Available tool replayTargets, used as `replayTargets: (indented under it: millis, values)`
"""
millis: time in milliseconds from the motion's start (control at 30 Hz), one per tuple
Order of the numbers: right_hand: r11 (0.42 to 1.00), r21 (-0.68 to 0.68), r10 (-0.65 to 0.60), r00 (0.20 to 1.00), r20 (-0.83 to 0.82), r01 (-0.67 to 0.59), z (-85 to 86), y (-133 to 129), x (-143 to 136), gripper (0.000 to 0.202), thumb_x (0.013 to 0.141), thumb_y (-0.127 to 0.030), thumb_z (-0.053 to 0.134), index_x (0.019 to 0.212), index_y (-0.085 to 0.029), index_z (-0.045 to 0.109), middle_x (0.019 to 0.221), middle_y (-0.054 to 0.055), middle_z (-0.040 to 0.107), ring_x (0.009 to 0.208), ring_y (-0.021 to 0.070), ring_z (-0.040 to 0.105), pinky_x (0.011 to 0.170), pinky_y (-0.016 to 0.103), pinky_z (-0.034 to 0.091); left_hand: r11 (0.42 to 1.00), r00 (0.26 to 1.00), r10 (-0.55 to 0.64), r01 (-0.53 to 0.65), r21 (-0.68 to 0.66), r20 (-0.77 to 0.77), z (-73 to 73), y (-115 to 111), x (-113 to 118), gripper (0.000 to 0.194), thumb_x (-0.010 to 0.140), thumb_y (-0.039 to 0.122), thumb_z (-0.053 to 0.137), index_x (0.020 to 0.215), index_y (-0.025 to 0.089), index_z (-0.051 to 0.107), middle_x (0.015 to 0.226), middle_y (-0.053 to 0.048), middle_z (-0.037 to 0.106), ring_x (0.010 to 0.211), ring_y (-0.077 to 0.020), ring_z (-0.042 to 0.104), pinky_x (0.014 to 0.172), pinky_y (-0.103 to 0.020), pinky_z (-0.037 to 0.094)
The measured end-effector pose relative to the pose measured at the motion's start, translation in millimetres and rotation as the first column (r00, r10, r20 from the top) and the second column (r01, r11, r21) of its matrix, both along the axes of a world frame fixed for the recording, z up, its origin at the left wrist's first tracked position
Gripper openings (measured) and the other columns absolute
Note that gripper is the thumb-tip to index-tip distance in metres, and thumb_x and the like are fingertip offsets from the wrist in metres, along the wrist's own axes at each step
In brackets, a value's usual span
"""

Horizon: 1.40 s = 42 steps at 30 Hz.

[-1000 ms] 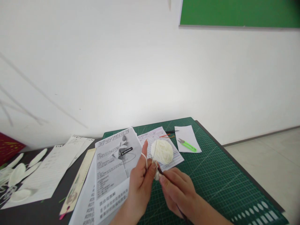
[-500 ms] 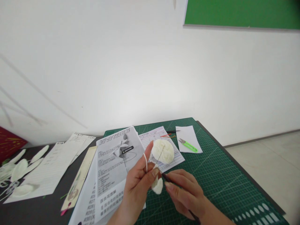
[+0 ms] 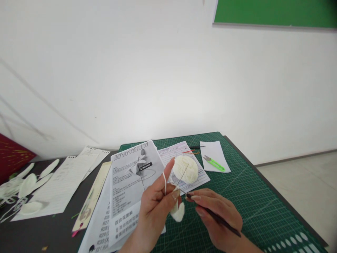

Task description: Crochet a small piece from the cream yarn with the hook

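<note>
Lying at far left, white petal-shaped pieces point(image 3: 28, 185) overlap lined paper point(image 3: 59, 184); a pale strip point(image 3: 92, 196) and printed sheets point(image 3: 126, 196) follow. The left hand point(image 3: 156, 205) pinches a yarn piece point(image 3: 178, 213), a strand point(image 3: 165, 182) over its index finger, near a yarn ball point(image 3: 185, 169). Green snips point(image 3: 215, 164) rest on white paper point(image 3: 214, 151); the right hand point(image 3: 219, 218) grips a dark-handled hook point(image 3: 221, 220) pointing leftward.

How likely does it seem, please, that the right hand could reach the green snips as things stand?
Probably yes: the snips lie uncovered on the paper just beyond the right hand, with nothing apparent in between, though that hand already holds a dark tool.
</note>
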State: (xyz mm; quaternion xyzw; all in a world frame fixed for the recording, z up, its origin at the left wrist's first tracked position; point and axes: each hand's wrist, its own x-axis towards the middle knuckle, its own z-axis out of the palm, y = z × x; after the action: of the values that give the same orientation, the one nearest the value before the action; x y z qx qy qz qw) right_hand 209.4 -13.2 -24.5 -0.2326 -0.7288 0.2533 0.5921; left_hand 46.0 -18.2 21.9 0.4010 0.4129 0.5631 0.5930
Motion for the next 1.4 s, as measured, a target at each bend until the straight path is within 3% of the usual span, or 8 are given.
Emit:
replayTargets:
  millis: [367,633,900,1133,1300,1400]
  values:
    - [0.962,-0.249,0.021,0.936,-0.351,-0.114,5.4,-1.2,-8.2,0.027,0.082,-0.008,0.064,0.101,-0.025,0.073,0.091,0.004,0.077,0.074,0.0171,0.074,0.066,0.024,0.063,1.000,0.997,-0.019,0.019,-0.009,0.081,-1.2,2.5,-6.6,0.058,0.080,0.022,0.066,0.136,0.024,0.051,0.054,0.003,0.054,0.046,-0.0061,0.037,0.043,-0.018,0.025]
    - [0.941,-0.290,0.046,0.915,-0.402,-0.175,5.8,-0.6,-5.6,0.025,0.081,-0.010,0.066,0.099,-0.025,0.074,0.089,0.005,0.078,0.073,0.0170,0.074,0.066,0.024,0.063,1.000,0.992,-0.022,0.020,0.013,0.125,0.5,2.1,-6.5,0.050,0.078,0.019,0.067,0.127,0.030,0.061,0.050,0.005,0.045,0.047,-0.0064,0.041,0.042,-0.016,0.028]
    - [0.864,-0.418,0.041,0.867,-0.496,-0.279,1.3,-2.3,-3.7,0.022,0.081,-0.013,0.068,0.097,-0.026,0.076,0.087,0.006,0.078,0.071,0.0214,0.076,0.062,0.028,0.064,1.000,0.998,0.000,0.001,-0.010,0.064,4.2,2.9,-6.9,0.050,0.075,0.019,0.068,0.124,0.026,0.064,0.049,0.005,0.047,0.048,-0.0078,0.044,0.046,-0.018,0.031]
    - [0.883,-0.398,0.061,0.903,-0.426,-0.248,8.6,2.3,3.2,0.021,0.080,-0.012,0.068,0.096,-0.023,0.076,0.080,0.008,0.078,0.064,0.0221,0.074,0.056,0.030,0.062,0.994,0.994,-0.039,0.049,-0.101,0.097,12.6,5.9,-8.6,0.053,0.068,0.012,0.065,0.120,0.018,0.066,0.045,0.004,0.050,0.041,-0.0062,0.037,0.042,-0.019,0.027]
    - [0.925,-0.313,0.095,0.929,-0.359,-0.215,16.8,3.3,8.7,0.022,0.080,-0.010,0.067,0.096,-0.024,0.075,0.082,0.007,0.077,0.063,0.0210,0.073,0.054,0.030,0.062,0.975,0.966,-0.097,0.140,-0.172,0.238,14.7,10.4,-9.4,0.053,0.061,0.006,0.062,0.111,0.020,0.072,0.040,0.006,0.047,0.034,-0.0045,0.035,0.036,-0.017,0.024]
    - [0.955,-0.251,0.103,0.969,-0.225,-0.159,23.4,3.1,13.5,0.027,0.081,-0.008,0.066,0.099,-0.025,0.074,0.086,0.007,0.077,0.065,0.0199,0.073,0.056,0.029,0.062,0.959,0.933,-0.128,0.204,-0.199,0.337,9.9,14.5,-10.6,0.053,0.055,0.004,0.061,0.105,0.019,0.075,0.037,0.007,0.044,0.030,-0.0040,0.031,0.032,-0.017,0.023]
